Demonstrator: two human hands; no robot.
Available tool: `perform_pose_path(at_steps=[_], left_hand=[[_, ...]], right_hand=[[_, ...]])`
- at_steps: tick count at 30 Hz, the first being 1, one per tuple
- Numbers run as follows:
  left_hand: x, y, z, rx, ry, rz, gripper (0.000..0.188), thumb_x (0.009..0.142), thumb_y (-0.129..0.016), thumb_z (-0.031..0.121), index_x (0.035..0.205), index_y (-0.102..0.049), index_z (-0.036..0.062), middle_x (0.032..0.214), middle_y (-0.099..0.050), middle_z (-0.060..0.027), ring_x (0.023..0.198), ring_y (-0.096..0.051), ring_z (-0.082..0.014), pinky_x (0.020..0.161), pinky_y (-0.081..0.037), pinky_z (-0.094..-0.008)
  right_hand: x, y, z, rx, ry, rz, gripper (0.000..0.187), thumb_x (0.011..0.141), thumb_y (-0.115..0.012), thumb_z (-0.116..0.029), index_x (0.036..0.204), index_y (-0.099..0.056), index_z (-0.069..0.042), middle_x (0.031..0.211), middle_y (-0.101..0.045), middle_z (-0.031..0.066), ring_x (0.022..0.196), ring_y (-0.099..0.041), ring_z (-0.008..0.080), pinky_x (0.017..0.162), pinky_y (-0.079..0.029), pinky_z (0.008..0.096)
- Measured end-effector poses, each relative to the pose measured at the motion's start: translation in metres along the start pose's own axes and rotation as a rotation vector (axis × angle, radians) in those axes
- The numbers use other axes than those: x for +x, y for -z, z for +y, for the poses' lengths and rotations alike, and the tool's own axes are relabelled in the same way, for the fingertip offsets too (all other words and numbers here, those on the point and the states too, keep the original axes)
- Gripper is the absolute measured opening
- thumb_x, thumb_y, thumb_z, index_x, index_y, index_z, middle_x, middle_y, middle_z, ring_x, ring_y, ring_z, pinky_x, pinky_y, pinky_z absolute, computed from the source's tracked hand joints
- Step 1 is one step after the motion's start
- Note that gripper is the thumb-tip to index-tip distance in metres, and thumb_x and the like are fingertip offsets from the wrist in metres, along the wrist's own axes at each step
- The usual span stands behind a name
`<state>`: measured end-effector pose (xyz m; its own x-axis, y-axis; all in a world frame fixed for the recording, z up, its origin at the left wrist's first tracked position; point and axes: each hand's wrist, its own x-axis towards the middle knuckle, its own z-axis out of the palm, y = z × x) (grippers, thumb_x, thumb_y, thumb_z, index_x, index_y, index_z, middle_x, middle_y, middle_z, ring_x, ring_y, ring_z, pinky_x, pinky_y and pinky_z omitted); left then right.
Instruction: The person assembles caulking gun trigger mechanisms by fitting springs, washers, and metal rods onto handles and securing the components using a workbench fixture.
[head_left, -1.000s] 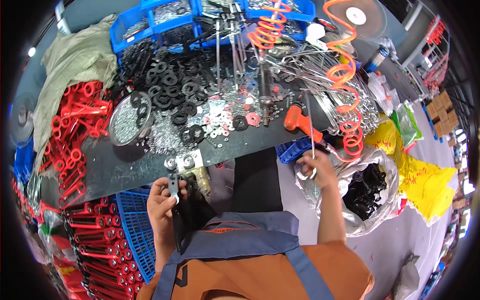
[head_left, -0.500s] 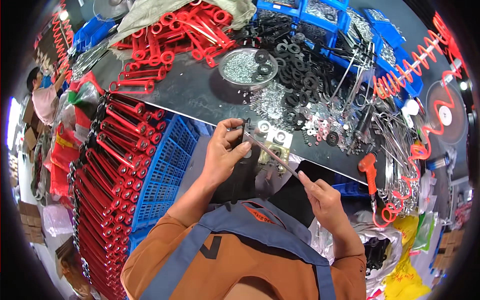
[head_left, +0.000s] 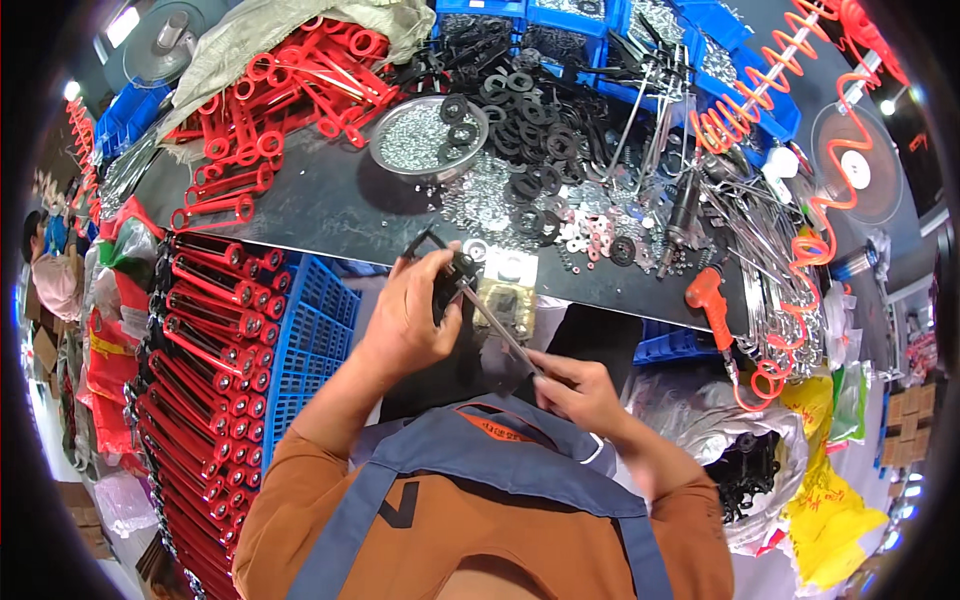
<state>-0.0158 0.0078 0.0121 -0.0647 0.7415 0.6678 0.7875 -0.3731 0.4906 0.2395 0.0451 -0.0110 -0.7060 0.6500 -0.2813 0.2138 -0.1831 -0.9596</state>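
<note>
My left hand [head_left: 412, 315] is closed around a black part with a loop-like end [head_left: 428, 242], just over the bench's front edge; the fingers hide much of it. A thin metal rod [head_left: 503, 328] slants from that black part down to my right hand [head_left: 575, 388]. The fingers of my right hand are wrapped about the rod's lower end. The rod's upper end meets the black part, though I cannot tell whether it sits inside it. Right beside the rod, a yellowish block fixture [head_left: 508, 300] stands at the bench edge, with pale round pieces on top.
On the dark bench [head_left: 310, 205] lie red wrench-shaped parts [head_left: 290, 85], a metal bowl [head_left: 400, 140] of small fittings, black rings [head_left: 540, 130] and loose washers. An orange power driver [head_left: 710, 300] hangs at the right edge. Red tubes [head_left: 200, 400] are stacked by a blue crate [head_left: 315, 340].
The view has shifted, so the bench appears further left. My left hand has tilted the black part, showing its loop-like end. My right hand has come closer to the left along with the rod.
</note>
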Motion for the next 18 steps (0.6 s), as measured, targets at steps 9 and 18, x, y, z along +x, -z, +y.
perform_pose_path(at_steps=[9,18], left_hand=[[0.028,0.03,0.025,0.128,-0.343,-0.11,0.071,0.064,-0.079,0.02,0.128,-0.051,0.0073,0.135,-0.046,-0.02,0.122,-0.048,-0.0396,0.102,-0.031,-0.0605],[0.029,0.065,-0.006,-1.065,0.47,-0.303,0.052,0.064,-0.086,0.011,0.107,-0.059,-0.0016,0.094,-0.064,-0.0087,0.084,-0.064,-0.0155,0.072,-0.052,-0.0275]], right_hand=[[0.045,-0.025,-0.046,0.353,0.419,0.384,0.012,0.086,-0.066,-0.005,0.094,-0.058,-0.002,0.074,-0.054,-0.0049,0.061,-0.045,0.0021,0.054,-0.038,0.0201],[0.044,-0.018,-0.025,0.58,0.332,0.045,0.036,0.085,-0.071,-0.019,0.109,-0.051,0.0,0.097,-0.064,0.0126,0.061,-0.06,0.0117,0.048,-0.043,0.0202]])
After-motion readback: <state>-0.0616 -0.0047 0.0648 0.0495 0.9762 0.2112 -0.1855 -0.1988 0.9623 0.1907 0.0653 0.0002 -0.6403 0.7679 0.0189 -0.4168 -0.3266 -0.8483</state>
